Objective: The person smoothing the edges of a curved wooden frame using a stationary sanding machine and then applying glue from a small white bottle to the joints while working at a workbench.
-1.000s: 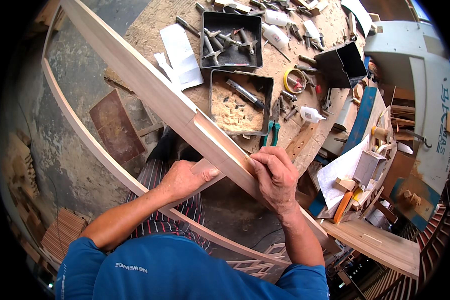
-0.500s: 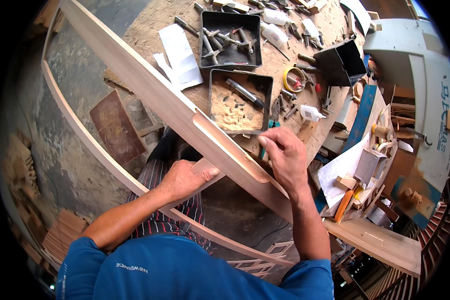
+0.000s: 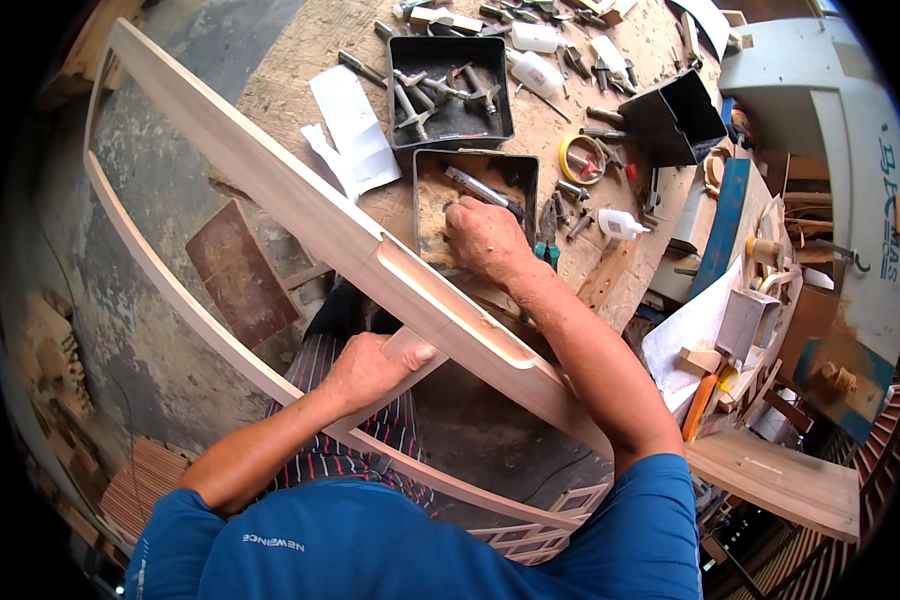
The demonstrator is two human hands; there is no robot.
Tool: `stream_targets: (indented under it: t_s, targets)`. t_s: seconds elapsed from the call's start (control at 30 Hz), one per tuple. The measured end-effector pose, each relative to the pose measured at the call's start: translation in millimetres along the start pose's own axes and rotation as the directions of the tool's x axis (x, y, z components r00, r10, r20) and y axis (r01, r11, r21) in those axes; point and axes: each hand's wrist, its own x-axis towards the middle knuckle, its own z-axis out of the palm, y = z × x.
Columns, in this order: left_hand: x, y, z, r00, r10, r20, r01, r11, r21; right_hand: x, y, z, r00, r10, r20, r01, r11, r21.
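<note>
My left fingers (image 3: 422,355) grip the pale, flat wooden crosspiece (image 3: 404,342), best held steady; at the black, square tray (image 3: 532,182), whether my right fingers (image 3: 458,214) close, I can't tell.

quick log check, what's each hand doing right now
Left hand: closed on the wooden crosspiece.
Right hand: at the sawdust tray, grip can't be told.

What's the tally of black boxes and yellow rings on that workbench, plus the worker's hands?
Black boxes: 3 (upper tray, lower tray, rightmost box)
Yellow ring: 1
Hands: 2 (left hand on the wooden frame, right hand over the lower tray)
Total: 6
</note>
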Motion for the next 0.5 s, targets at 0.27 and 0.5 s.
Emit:
stream_targets:
  t_s: [0.27, 0.5]
  targets:
    - [2, -1, -2, 1.000, -0.021, 0.015, 0.020, 1.000, 0.004, -35, -22, -68, 0.985, 0.161, -0.063, -0.129, 0.925, 0.356]
    - [6, -2, -2, 1.000, -0.025, -0.005, 0.025, 0.997, 0.075, -94, -74, -110, 0.970, 0.131, -0.203, -0.043, 0.921, 0.386]
